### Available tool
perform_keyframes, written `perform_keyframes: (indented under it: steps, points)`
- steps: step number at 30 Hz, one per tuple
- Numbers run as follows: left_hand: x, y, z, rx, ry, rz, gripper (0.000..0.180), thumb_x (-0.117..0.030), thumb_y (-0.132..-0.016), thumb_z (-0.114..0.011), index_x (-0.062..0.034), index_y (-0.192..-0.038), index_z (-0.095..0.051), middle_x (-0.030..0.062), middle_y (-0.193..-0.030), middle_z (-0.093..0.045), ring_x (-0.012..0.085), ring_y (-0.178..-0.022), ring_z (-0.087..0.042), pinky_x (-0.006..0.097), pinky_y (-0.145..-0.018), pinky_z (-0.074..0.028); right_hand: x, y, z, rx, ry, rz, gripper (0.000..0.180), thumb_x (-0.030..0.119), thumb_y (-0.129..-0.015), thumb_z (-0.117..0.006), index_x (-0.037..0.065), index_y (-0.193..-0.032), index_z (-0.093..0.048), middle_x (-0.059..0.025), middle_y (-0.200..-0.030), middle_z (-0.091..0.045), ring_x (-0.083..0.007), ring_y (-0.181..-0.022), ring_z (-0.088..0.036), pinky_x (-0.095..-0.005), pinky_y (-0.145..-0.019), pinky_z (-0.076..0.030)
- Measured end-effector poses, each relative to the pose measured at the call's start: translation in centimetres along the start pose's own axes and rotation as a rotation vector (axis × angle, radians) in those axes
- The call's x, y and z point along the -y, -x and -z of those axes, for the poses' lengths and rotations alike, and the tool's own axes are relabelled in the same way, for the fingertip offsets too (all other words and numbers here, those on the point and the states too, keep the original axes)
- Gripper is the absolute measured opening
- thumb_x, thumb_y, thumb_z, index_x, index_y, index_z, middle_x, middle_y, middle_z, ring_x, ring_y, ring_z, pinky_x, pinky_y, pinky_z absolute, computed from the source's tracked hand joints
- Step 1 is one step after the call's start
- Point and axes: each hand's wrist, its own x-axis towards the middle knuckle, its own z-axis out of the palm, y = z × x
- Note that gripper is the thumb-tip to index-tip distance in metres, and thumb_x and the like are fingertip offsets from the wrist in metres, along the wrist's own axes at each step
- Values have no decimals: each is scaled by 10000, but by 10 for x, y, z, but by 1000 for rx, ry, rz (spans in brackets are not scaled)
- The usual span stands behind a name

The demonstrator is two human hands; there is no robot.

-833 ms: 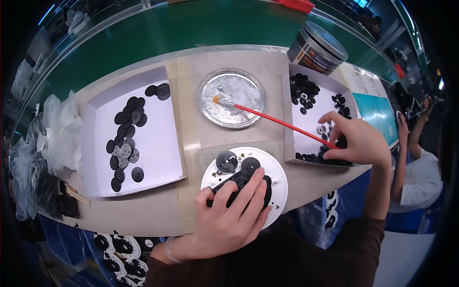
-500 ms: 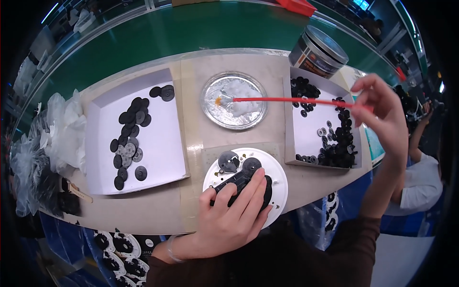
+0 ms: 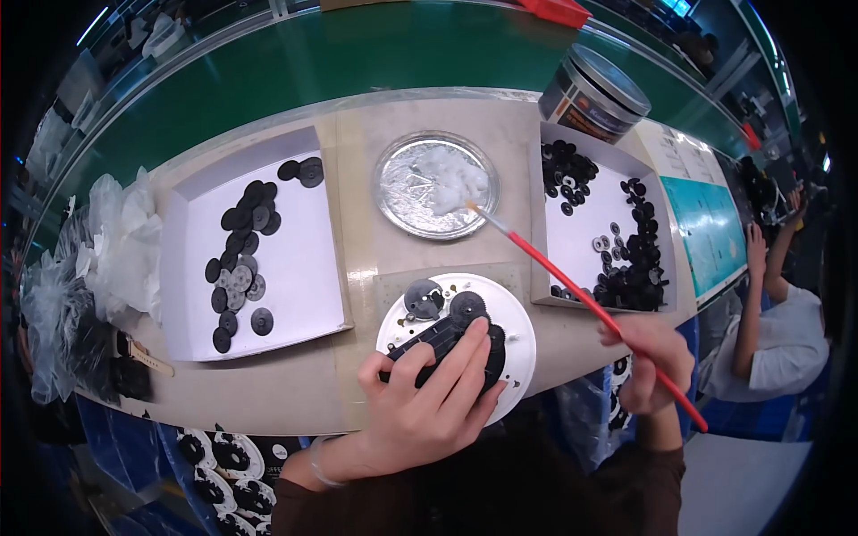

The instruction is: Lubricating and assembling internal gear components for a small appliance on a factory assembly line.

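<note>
White disc: on the near middle of the surface (image 3: 362, 286), bare rim (image 3: 522, 362) showing around its parts.
Black mechanism: the black mechanism (image 3: 436, 339) lies on the disc, with a dark gear (image 3: 467, 308) at its far end and a round grey part (image 3: 424, 300) left of that.
Left grip: the left hand (image 3: 427, 406) reaches from the near side, fingers bent over the mechanism and clamped across it.
Right grip: the right hand (image 3: 654, 359), slightly blurred, has its fingers together on the handle of a red brush (image 3: 572, 288), near the right tray.
Brush tip: points far left, at the near right part of the foil dish (image 3: 400, 207); whether it touches the white paste (image 3: 451, 179) there, I cannot tell.
Left tray: white tray (image 3: 313, 290) with dark round gears (image 3: 239, 237) scattered in it.
Right tray: pale tray (image 3: 572, 241) of small black gears (image 3: 633, 275).
Far right: a lidded tub (image 3: 590, 103) just beyond that tray.
Far left: crumpled plastic bags (image 3: 116, 246) beside the left tray.
</note>
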Motion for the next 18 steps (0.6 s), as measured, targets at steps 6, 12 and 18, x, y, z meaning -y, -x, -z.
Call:
perform_keyframes:
  steps: [6, 12, 18]
  points:
    - [1, -2, -1, 17, 53, 13, 378, -266, -576, -710, -82, -899, -644, -30, -1022, -611, 156, -778, -371, 311, -752, -250, 20, 56, -2, -246, -207, -149, 169, 193, -864, -514, 59, -936, -440, -121, -645, -562, -187, -519, -559, -252, -463, -471]
    - [-1, -4, 2, 30, 65, 16, 390, -233, -553, -727, -55, -890, -642, 0, -1008, -617, 172, -761, -378, 315, -751, -253, 14, 79, -17, -63, -254, 46, 327, -55, -675, -602, 26, -965, -474, -136, -735, -577, -260, -560, -612, -309, -482, -525]
    - [-2, -3, 2, 21, 72, 14, 392, -228, -549, -731, -46, -885, -641, 9, -995, -620, 176, -754, -377, 319, -745, -256, 14, 77, -25, -23, -215, 137, 322, -54, -652, -622, 11, -937, -487, -140, -749, -568, -265, -564, -607, -291, -479, -528]
